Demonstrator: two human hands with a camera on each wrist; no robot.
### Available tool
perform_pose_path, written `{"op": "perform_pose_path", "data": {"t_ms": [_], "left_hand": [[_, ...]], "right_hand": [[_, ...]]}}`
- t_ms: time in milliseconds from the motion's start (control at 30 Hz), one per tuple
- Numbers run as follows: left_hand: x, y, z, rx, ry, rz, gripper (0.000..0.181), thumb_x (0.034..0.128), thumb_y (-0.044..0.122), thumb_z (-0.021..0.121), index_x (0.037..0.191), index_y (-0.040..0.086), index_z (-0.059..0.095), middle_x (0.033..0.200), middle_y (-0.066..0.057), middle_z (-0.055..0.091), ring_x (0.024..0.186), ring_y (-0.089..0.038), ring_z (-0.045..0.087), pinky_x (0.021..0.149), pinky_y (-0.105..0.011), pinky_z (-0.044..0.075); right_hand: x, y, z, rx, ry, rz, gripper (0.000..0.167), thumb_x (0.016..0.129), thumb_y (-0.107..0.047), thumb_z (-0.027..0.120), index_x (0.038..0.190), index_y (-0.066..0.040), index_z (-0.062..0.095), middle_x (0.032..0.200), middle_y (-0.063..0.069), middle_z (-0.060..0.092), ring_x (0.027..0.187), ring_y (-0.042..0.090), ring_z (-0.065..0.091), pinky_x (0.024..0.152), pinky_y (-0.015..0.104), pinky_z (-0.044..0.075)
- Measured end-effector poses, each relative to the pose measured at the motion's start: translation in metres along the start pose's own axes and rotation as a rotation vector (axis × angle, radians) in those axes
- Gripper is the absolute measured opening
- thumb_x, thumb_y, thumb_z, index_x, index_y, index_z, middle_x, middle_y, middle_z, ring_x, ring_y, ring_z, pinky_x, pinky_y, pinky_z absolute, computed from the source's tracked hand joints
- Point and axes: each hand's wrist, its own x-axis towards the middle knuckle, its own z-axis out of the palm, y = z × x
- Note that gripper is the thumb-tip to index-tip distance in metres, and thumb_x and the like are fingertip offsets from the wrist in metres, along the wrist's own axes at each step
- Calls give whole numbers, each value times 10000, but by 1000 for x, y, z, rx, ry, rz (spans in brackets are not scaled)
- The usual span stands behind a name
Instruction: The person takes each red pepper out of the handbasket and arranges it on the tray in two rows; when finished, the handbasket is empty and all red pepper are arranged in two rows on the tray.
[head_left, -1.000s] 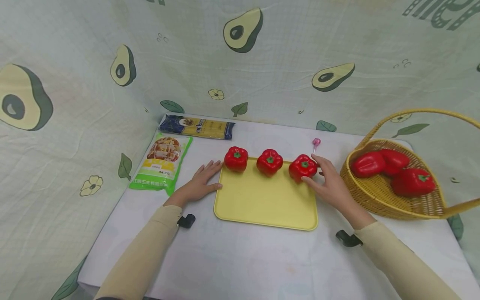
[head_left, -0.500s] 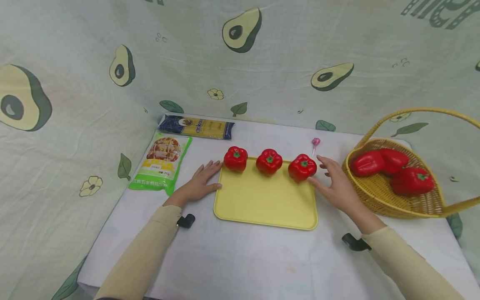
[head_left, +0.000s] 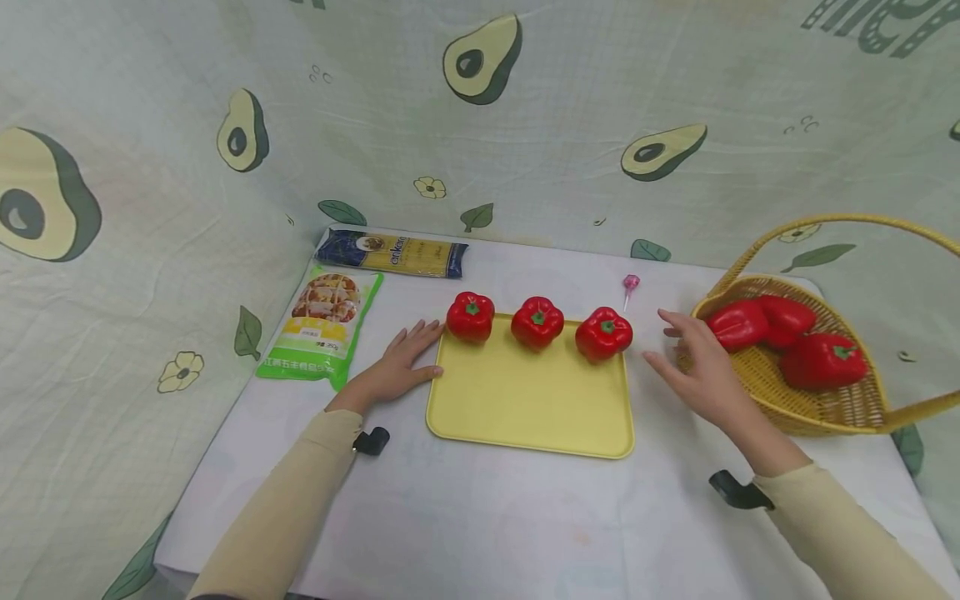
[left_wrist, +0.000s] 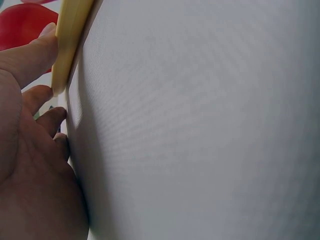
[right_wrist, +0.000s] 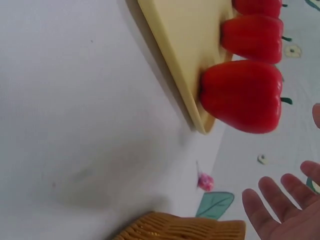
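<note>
Three red bell peppers stand in a row along the far edge of a yellow tray (head_left: 530, 408): a left one (head_left: 470, 317), a middle one (head_left: 537, 323) and a right one (head_left: 603, 335). My left hand (head_left: 397, 367) lies at the tray's left edge; the left wrist view shows its thumb (left_wrist: 35, 57) touching the rim. Between the tray and a wicker basket (head_left: 723, 396) hovers my right hand (head_left: 705, 371), fingers relaxed and holding nothing. Its fingers overlap the basket's left side in the head view. Several red peppers (head_left: 821, 363) lie inside the basket.
A pink lollipop (head_left: 631, 283) lies behind the right pepper. At the back left are a blue and yellow pasta packet (head_left: 393, 254) and a green food bag (head_left: 322, 325). The basket's tall handle (head_left: 840, 220) arches above it. A patterned cloth hangs behind the table.
My right hand has let go of the right pepper and moved right, toward the basket. The pepper stays on the tray. My left hand has not moved.
</note>
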Motion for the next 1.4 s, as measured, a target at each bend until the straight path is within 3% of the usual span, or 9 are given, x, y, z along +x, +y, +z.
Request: {"op": "perform_pose_path", "data": {"t_ms": [233, 300, 367, 467, 567, 633, 933, 1133, 1400], "left_hand": [[0, 0, 0, 1, 1, 1, 796, 1009, 431, 614, 1646, 206, 192, 1707, -9, 136, 1574, -207, -26, 1266, -430, -72], [0, 0, 0, 2, 0, -1, 795, 1010, 427, 614, 1646, 204, 191, 1707, -10, 136, 1574, -205, -26, 1266, -427, -72], [0, 1, 0, 2, -2, -3, 794, 1011, 423, 613, 1646, 201, 191, 1707, -12, 136, 1574, -204, -27, 1266, -426, -72], [0, 2, 0, 5, -6, -6, 794, 1013, 422, 611, 1646, 198, 187, 1708, -15, 135, 1574, -205, -29, 1266, -426, -73], [0, 2, -1, 9, -6, -6, 793, 1014, 421, 609, 1647, 196, 186, 1708, -16, 136, 1574, -205, -29, 1266, -425, -73], [0, 1, -1, 9, -3, -4, 792, 1015, 416, 611, 1646, 193, 187, 1707, -18, 137, 1574, -207, -27, 1266, -426, -74], [0, 1, -1, 12, -2, 1, 795, 1014, 409, 614, 1646, 191, 184, 1707, -22, 137, 1574, -215, -24, 1266, -431, -73], [-1, 2, -1, 5, 3, 3, 795, 1014, 400, 618, 1646, 188, 185, 1707, -27, 133, 1574, -225, -24, 1266, -442, -72], [1, 0, 1, 11, -1, 1, 796, 1013, 430, 607, 1648, 212, 180, 1708, 0, 130, 1573, -204, -24, 1266, -428, -73]], "right_hand": [[-2, 3, -15, -21, 14, -3, 722, 932, -272, 759, 1538, -83, 414, 1402, 249, 489, 1178, 465, 535, 884, 682, 527], [-3, 5, -21, -31, 20, -5, 707, 935, -270, 755, 1531, -79, 427, 1381, 236, 506, 1170, 446, 543, 914, 549, 572], [-5, 6, -26, -46, 20, 4, 697, 942, -282, 746, 1529, -81, 429, 1375, 222, 515, 1178, 427, 543, 928, 495, 574], [-7, 8, -34, -68, 9, 36, 690, 961, -320, 716, 1533, -74, 418, 1395, 224, 505, 1206, 428, 523, 957, 527, 551], [-8, 10, -42, -77, -12, 80, 703, 983, -386, 674, 1543, -69, 392, 1427, 248, 471, 1233, 467, 486, 928, 715, 478], [-9, 12, -47, -87, -21, 103, 704, 993, -414, 649, 1548, -71, 385, 1454, 253, 447, 1244, 482, 468, 924, 741, 460], [-7, 31, -70, -130, -34, 152, 717, 1015, -447, 594, 1577, -80, 343, 1498, 296, 380, 1277, 526, 402, 932, 775, 403], [-5, 44, -84, -151, -41, 158, 689, 1030, -398, 586, 1556, -23, 350, 1458, 339, 385, 1187, 549, 461, 885, 756, 453], [1, 70, -98, -175, -29, 212, 724, 1041, -400, 561, 1563, 29, 302, 1457, 376, 375, 1212, 575, 407, 921, 780, 390]]}}
